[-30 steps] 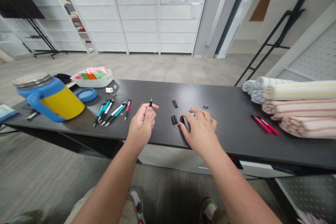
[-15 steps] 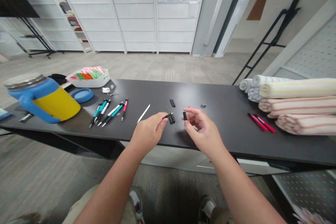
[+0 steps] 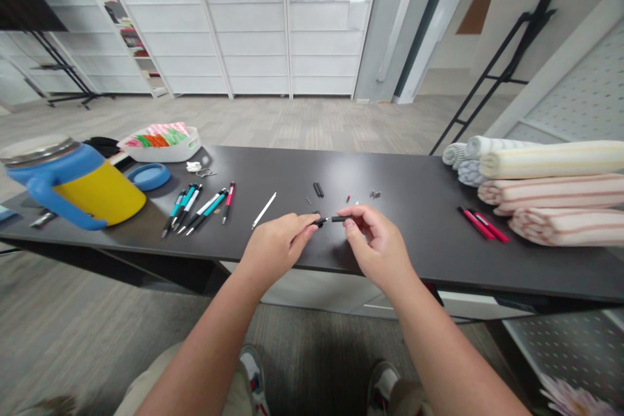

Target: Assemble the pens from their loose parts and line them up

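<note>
My left hand [image 3: 273, 242] pinches a thin black pen part [image 3: 319, 221], its light metallic tip pointing right. From the other side, my right hand [image 3: 379, 239] holds a short black tube [image 3: 338, 218] level between thumb and fingers. The tube's free end faces the tip, with a small gap between them. Below and behind the pen part lie dark pieces, partly hidden. Two black tubes [image 3: 318, 190] rest farther back. Near my right fingers are a tiny red-ended piece [image 3: 348, 198] and small metal bits [image 3: 375, 194]. A thin white stick [image 3: 264, 210] lies left of my left hand.
Several teal, black and white pens [image 3: 207, 211] and a red pen [image 3: 228, 203] lie left. Beyond them are a blue-yellow mug [image 3: 110, 192], a blue lid [image 3: 149, 176] and a white basket [image 3: 160, 153]. Two red pens [image 3: 482, 223] and rolled towels [image 3: 560, 192] are right.
My right hand has turned the black tube from upright to level and brought it closer to the pen part's tip. My left hand stays nearly in place, still pinching.
</note>
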### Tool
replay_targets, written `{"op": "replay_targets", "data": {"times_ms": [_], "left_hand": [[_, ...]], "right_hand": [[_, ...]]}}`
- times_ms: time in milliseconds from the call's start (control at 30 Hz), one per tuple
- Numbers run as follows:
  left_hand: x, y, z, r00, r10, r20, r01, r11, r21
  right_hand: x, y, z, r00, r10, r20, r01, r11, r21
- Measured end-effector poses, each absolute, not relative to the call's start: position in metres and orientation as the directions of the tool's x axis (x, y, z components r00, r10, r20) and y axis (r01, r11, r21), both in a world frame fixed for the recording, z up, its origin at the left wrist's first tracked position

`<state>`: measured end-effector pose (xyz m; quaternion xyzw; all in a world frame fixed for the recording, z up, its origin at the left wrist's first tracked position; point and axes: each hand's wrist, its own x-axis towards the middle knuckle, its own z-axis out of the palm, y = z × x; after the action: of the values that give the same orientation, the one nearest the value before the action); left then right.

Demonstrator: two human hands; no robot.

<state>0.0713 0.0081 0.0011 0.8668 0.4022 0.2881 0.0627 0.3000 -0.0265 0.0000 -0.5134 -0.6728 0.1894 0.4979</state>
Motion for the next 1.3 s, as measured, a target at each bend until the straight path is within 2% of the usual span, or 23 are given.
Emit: {"op": "replay_targets", "data": {"times_ms": [200, 433, 800, 867, 1033, 1100, 1300], "left_hand": [[0.071, 0.008, 0.001, 0.520, 0.721, 0.458, 0.653, -0.681, 0.330], [0.070, 0.006, 0.001, 0.551, 0.730, 0.404, 0.671, -0.676, 0.305], [0.069, 0.006, 0.002, 0.591, 0.713, 0.377, 0.651, -0.698, 0.298], [0.068, 0.007, 0.002, 0.586, 0.719, 0.374, 0.655, -0.692, 0.303], [0.067, 0.010, 0.001, 0.562, 0.730, 0.389, 0.648, -0.681, 0.342], [0.068, 0.010, 0.001, 0.570, 0.729, 0.380, 0.655, -0.682, 0.325], [0.068, 0.007, 0.004, 0.588, 0.733, 0.342, 0.674, -0.677, 0.294]], "right_hand": [[0.300, -0.027, -0.001, 0.053, 0.865, 0.499, 0.502, 0.409, -0.762], [0.301, -0.027, 0.002, -0.080, 0.877, 0.474, 0.526, 0.441, -0.727], [0.305, -0.025, 0.003, -0.204, 0.896, 0.395, 0.431, 0.444, -0.786], [0.305, -0.024, 0.001, -0.174, 0.894, 0.412, 0.386, 0.447, -0.807], [0.306, -0.022, -0.007, 0.085, 0.906, 0.415, 0.153, 0.400, -0.904], [0.306, -0.022, -0.008, 0.085, 0.913, 0.400, 0.110, 0.390, -0.914], [0.302, -0.024, -0.003, 0.011, 0.924, 0.383, 0.135, 0.378, -0.916]]}}
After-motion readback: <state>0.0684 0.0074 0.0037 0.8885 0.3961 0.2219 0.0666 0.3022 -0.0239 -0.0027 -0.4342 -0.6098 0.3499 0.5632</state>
